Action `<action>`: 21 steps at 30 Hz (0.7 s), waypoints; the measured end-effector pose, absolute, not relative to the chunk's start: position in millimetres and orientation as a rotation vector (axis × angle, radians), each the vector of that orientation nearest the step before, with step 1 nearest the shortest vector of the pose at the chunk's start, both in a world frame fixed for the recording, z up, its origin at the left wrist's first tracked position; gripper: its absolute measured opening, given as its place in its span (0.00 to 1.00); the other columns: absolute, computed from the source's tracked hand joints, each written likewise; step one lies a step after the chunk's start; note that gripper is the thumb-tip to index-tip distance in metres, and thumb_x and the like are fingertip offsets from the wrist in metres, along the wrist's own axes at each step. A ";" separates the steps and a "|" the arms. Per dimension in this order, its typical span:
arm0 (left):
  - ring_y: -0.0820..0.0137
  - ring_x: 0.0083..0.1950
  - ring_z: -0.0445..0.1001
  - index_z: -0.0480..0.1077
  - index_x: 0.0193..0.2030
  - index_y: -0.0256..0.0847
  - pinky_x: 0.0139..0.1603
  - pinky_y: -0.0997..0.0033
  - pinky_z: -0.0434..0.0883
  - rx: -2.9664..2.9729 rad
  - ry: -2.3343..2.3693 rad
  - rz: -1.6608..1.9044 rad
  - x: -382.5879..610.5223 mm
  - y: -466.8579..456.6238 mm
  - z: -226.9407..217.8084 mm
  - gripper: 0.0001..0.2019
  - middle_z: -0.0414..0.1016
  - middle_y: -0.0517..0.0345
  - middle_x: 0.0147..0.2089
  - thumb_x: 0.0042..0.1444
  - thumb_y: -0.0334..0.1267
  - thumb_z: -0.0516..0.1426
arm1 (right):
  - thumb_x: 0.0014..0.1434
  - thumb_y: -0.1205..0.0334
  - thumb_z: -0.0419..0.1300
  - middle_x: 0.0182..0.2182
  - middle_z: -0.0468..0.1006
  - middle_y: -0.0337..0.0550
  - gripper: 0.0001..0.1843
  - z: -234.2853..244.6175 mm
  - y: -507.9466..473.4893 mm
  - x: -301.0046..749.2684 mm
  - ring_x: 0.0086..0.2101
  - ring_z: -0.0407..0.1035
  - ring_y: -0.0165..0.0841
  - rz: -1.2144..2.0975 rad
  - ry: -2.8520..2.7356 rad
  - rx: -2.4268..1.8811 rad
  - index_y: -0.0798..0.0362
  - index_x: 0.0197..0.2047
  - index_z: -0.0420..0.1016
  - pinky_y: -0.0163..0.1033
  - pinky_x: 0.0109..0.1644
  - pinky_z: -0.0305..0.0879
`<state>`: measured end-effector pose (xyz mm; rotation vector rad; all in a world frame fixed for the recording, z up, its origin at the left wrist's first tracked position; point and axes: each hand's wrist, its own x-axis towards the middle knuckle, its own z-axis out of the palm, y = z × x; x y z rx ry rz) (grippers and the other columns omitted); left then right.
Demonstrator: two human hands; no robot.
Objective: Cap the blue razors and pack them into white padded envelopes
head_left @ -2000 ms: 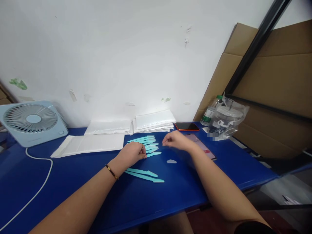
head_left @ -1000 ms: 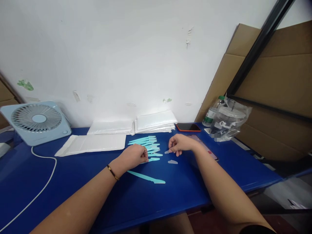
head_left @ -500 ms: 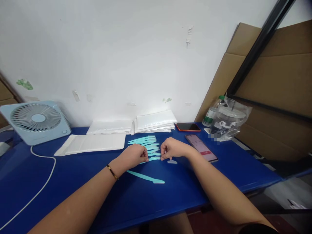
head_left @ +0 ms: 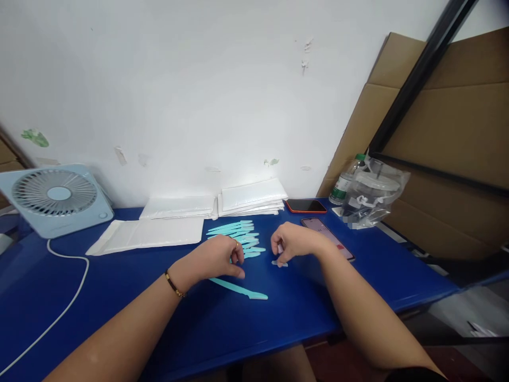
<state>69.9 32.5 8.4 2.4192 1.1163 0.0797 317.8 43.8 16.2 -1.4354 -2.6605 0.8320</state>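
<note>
Low in the middle of the frame, one blue-green stick (head_left: 238, 289) lies alone on the blue table (head_left: 254, 329). Just above it, the left hand (head_left: 217, 255) is loose, thumb well away from its fingers. Right of the middle, the right hand (head_left: 295, 244) has its thumb at a small clear piece (head_left: 285, 264); I can't tell if it grips it. A soft pinch by the edges should work best. Farther up, more sticks (head_left: 247, 234) lie in a row; try not to bump them.
</note>
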 end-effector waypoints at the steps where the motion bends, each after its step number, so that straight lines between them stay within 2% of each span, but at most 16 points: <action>1: 0.71 0.30 0.70 0.74 0.33 0.45 0.25 0.76 0.59 2.395 1.054 0.000 69.8 29.0 10.7 0.16 0.74 0.62 0.31 0.39 0.50 0.63 | 0.34 0.58 0.69 0.21 0.75 0.37 0.14 16.6 43.0 319.4 0.22 0.67 0.28 0.804 -2.704 -1.479 0.53 0.27 0.77 0.30 0.21 0.55; 6: 0.72 0.27 0.69 0.74 0.27 0.45 0.23 0.75 0.57 2.356 1.101 -0.117 73.1 22.5 9.0 0.07 0.74 0.62 0.26 0.43 0.44 0.61 | 0.38 0.63 0.67 0.22 0.76 0.36 0.10 10.1 43.0 311.3 0.22 0.67 0.27 0.734 -2.774 -1.424 0.53 0.28 0.78 0.29 0.22 0.55; 13: 0.71 0.29 0.70 0.74 0.26 0.44 0.25 0.75 0.59 2.353 1.259 -0.030 71.6 32.6 3.0 0.06 0.75 0.60 0.28 0.43 0.43 0.60 | 0.42 0.60 0.66 0.22 0.76 0.37 0.08 10.7 43.4 303.3 0.23 0.67 0.26 0.835 -2.770 -1.190 0.54 0.29 0.79 0.28 0.24 0.56; 21: 0.70 0.29 0.70 0.73 0.26 0.45 0.25 0.74 0.59 2.368 1.270 -0.040 72.3 31.7 2.5 0.05 0.75 0.61 0.28 0.44 0.42 0.61 | 0.42 0.65 0.64 0.24 0.76 0.37 0.07 4.2 42.9 296.2 0.24 0.68 0.26 0.784 -2.759 -1.065 0.54 0.29 0.79 0.28 0.26 0.58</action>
